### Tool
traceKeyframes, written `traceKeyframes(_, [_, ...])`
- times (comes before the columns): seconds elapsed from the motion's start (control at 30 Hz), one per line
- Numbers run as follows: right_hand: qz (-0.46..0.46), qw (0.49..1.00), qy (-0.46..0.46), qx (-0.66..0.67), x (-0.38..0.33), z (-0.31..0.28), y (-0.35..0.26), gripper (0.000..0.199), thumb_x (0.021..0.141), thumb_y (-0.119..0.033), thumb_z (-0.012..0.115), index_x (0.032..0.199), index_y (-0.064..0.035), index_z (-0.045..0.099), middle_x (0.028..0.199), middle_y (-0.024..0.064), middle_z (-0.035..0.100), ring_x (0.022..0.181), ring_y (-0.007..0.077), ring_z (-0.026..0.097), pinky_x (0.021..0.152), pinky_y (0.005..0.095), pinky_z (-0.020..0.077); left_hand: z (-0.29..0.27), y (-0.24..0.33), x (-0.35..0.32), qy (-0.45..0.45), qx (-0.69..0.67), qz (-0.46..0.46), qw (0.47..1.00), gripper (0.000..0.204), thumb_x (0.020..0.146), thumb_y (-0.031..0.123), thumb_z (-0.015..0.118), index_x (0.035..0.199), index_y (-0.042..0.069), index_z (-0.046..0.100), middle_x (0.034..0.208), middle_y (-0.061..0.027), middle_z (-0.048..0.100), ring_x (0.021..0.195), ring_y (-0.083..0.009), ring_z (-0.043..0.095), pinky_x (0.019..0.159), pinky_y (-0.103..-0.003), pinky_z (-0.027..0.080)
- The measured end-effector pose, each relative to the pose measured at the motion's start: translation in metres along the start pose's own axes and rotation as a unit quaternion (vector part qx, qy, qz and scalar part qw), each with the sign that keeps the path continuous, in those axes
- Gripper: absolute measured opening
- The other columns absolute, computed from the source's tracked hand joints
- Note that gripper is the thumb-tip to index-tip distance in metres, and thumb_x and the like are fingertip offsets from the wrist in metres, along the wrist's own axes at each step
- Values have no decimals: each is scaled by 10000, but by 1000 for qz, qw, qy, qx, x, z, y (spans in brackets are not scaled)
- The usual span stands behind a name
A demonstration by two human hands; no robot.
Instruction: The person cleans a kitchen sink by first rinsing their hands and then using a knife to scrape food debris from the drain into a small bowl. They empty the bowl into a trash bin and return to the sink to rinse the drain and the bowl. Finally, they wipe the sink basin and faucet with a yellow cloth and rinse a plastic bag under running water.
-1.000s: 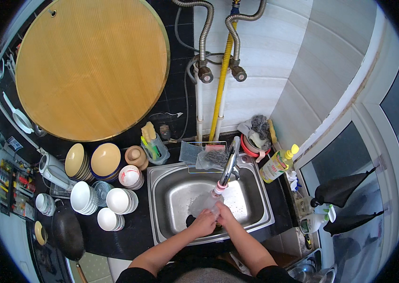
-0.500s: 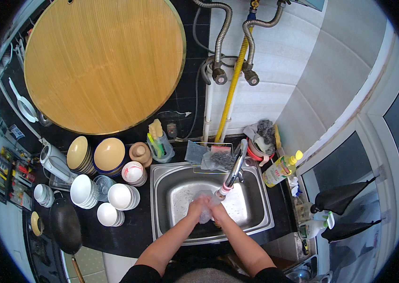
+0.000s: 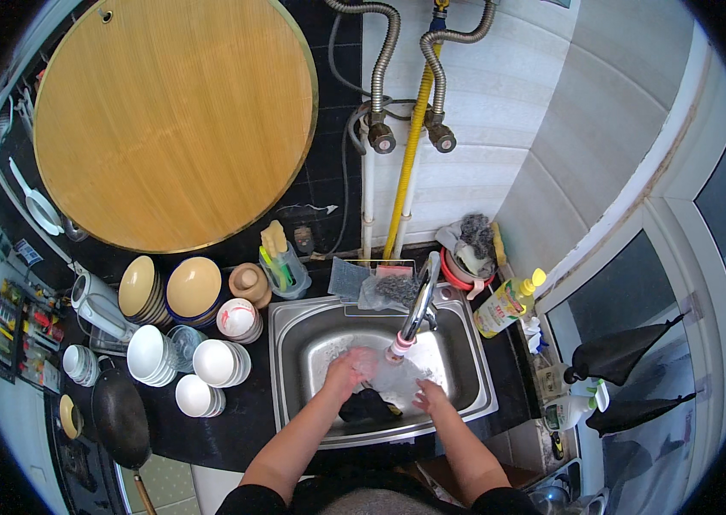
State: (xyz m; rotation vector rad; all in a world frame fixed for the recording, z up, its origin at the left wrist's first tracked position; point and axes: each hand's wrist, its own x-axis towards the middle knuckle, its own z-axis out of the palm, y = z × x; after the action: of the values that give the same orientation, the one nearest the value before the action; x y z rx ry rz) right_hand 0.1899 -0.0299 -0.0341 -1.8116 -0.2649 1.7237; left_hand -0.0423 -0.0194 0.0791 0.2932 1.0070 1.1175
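Observation:
In the metal sink (image 3: pixel 483 403), a thin translucent sheet like a wet plastic bag or cloth (image 3: pixel 399 376) spreads between my hands, under the tap (image 3: pixel 421 300). My left hand (image 3: pixel 343 374) is closed on its left side, where a pinkish bunch shows by the fingers. At its right edge, my right hand (image 3: pixel 431 398) has its fingers curled on the sheet. Below the sheet lies a dark patch (image 3: pixel 368 406) with a small yellow spot; whether it is a thing or a reflection I cannot tell.
Behind the sink, a wire rack (image 3: pixel 350 311) holds scrubbers. To the right are a red basin (image 3: pixel 450 273) and a yellow-capped soap bottle (image 3: pixel 504 305). On the left counter stand stacked white bowls (image 3: pixel 217 364), yellow bowls (image 3: pixel 194 287) and a black pan (image 3: pixel 119 416).
My hands were close together around the bunched sheet; they have moved apart, and the sheet is spread between them. The view has shifted slightly.

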Motion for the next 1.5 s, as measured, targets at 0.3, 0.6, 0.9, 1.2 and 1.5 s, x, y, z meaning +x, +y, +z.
traceKeyframes(0.3, [-58, 949, -266, 160, -46, 75, -15, 349, 831, -263, 544, 1094, -42, 486, 944, 115, 589, 812, 211, 596, 673, 304, 478, 18, -29, -15, 19, 124, 7, 992, 207, 818, 138, 586, 975, 3, 592, 836, -106, 631, 699, -206, 633, 593, -307, 525])
traceKeyframes(0.6, [-124, 981, -150, -9, -54, 77, -28, 133, 778, -54, 551, 910, -44, 537, 756, 39, 585, 601, 133, 563, 545, 262, 487, -67, -20, 12, 348, 74, 77, 931, 166, 781, 163, 654, 728, 39, 557, 593, -57, 540, 367, -171, 484, 353, -304, 407])
traceKeyframes(0.9, [-202, 962, -178, -45, -100, 98, -51, 181, 788, -181, 637, 912, -50, 628, 792, 29, 622, 621, 103, 542, 541, 261, 427, -112, -62, 36, 388, 267, -119, 874, 540, 771, 446, 622, 1096, 23, 543, 1025, -148, 585, 927, -260, 567, 710, -442, 464])
traceKeyframes(1.2, [-434, 821, -233, -289, -135, 90, -13, 249, 812, -60, 573, 1058, -39, 608, 992, 79, 579, 894, 189, 553, 796, 246, 427, -15, -25, 11, -32, -60, -173, 983, 498, 812, 457, 520, 1073, 34, 536, 1008, -141, 593, 907, -263, 573, 798, -362, 448])
traceKeyframes(1.5, [-321, 876, -305, -191, -126, 48, -1, 282, 836, -98, 568, 1117, -89, 586, 940, 40, 561, 919, 149, 540, 786, 258, 440, -4, -43, 15, -14, 106, -37, 994, 411, 673, -76, 438, 1068, -11, 535, 943, -105, 589, 849, -233, 577, 766, -322, 469])
